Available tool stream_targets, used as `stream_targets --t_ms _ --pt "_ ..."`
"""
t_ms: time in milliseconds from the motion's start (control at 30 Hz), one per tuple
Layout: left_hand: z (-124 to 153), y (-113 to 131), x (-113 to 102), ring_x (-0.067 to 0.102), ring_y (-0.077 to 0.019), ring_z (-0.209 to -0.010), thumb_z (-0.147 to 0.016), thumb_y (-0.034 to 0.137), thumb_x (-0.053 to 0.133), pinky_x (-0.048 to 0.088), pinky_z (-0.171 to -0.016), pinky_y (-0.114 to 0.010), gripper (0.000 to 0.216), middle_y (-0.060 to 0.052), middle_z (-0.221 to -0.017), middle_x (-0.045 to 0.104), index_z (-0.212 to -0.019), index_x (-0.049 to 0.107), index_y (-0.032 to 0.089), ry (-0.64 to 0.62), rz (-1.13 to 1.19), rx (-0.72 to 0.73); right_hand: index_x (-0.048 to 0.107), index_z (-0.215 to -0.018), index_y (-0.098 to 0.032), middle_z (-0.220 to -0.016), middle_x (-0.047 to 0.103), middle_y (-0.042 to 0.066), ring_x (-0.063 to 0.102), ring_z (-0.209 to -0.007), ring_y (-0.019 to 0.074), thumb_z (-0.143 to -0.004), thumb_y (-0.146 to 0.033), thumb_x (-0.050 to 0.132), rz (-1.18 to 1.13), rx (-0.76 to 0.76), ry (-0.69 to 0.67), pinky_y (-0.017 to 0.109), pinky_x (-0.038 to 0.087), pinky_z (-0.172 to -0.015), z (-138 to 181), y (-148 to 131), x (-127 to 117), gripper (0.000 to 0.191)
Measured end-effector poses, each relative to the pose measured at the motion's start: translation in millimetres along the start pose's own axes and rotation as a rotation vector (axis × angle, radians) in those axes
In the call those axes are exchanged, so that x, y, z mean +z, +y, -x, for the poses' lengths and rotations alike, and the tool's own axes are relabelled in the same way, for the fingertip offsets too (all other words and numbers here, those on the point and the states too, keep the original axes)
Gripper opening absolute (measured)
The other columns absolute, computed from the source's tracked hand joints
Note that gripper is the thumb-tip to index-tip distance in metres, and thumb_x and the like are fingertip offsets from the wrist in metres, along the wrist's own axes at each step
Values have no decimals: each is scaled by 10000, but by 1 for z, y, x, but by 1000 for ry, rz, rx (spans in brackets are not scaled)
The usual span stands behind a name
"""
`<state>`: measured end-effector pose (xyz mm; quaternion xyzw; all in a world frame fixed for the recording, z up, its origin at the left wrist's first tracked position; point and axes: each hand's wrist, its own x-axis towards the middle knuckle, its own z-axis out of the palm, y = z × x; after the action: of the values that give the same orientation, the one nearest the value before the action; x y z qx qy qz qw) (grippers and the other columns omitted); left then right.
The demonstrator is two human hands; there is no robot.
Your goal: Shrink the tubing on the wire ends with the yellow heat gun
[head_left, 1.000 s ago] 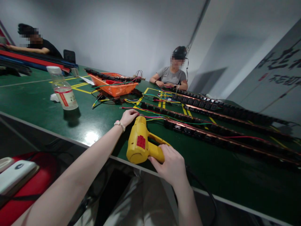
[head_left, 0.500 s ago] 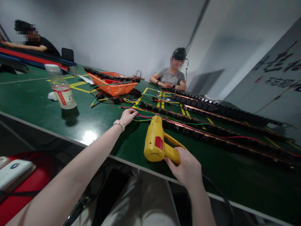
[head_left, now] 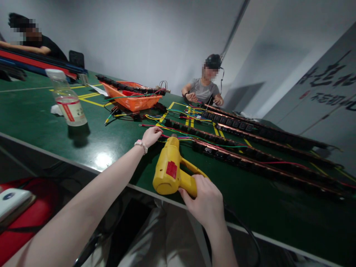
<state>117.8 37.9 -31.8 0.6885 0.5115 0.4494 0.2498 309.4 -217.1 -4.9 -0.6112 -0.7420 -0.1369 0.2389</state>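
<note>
My right hand [head_left: 204, 198] is wrapped round the handle of a yellow heat gun [head_left: 168, 167], whose nozzle points away from me at a bundle of coloured wires [head_left: 180, 138]. At the left end of that bundle, my left hand [head_left: 152, 137] pinches the wires, just left of the nozzle. From the bundle the wires run right to a long black strip with copper-coloured rails [head_left: 236, 157] lying on the green table. A red wire with a ring terminal [head_left: 141, 125] sticks out just beyond my left fingers.
An orange basket [head_left: 133, 103] with black strips across it stands beyond my left hand. A plastic bottle [head_left: 71, 111] is at the left. More strips [head_left: 230, 120] lie at the right. One person [head_left: 204, 91] sits across the table, another [head_left: 47, 46] at far left.
The heat gun in my right hand has moved left along the wires, its nozzle now nearer my left hand. My left hand stays on the wires. The person opposite has raised and parted their hands.
</note>
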Motion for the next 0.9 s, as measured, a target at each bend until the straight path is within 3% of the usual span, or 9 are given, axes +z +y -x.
stream_targets --t_ms 167,333,600,900 --pt "0 1 -3 612 -174 -745 -718 307 491 456 -682 -251 257 -41 -777 690 -810 690 173 -40 -19 13 529 -848 -180 -771 577 37 541 -752 199 -776 -473 545 -61 -21 -19 308 386 -673 -6 -21 7 303" --pt "0 2 -5 613 -183 -784 -729 301 479 459 -722 -262 269 -59 -808 690 -816 686 151 -62 -12 38 539 -858 -177 -783 588 40 547 -765 199 -776 -477 554 -95 -21 -26 306 384 -683 -7 -23 7 311" --pt "6 5 -5 589 -162 -711 -726 342 509 440 -661 -253 264 -44 -768 680 -807 682 161 -44 -2 29 556 -863 -192 -797 614 24 573 -758 178 -760 -471 575 -101 -7 -32 282 396 -662 -8 2 -2 297" --pt "8 6 -6 588 -165 -706 -737 337 520 424 -645 -252 251 -43 -740 672 -791 684 155 -37 8 40 543 -879 -203 -793 618 28 578 -756 192 -762 -502 567 44 89 10 290 403 -632 3 38 -6 322"
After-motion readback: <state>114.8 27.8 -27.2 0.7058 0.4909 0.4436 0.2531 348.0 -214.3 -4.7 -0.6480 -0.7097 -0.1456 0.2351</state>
